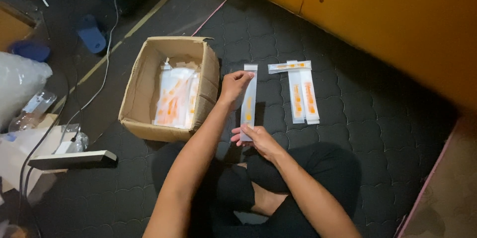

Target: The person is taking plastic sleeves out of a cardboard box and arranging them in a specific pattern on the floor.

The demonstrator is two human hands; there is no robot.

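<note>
The left hand [234, 85] pinches the top of a long, thin, clear plastic packet with an orange mark [248, 100], and the right hand [254, 137] pinches its bottom end. The packet is held just above the dark quilted mattress [367, 119] — its long side points away from the person. To the right lie three more clear packets with orange marks [301, 89], one lying across the tops of the others. To the left sits an open brown cardboard box [141, 89] — more packets are inside.
</note>
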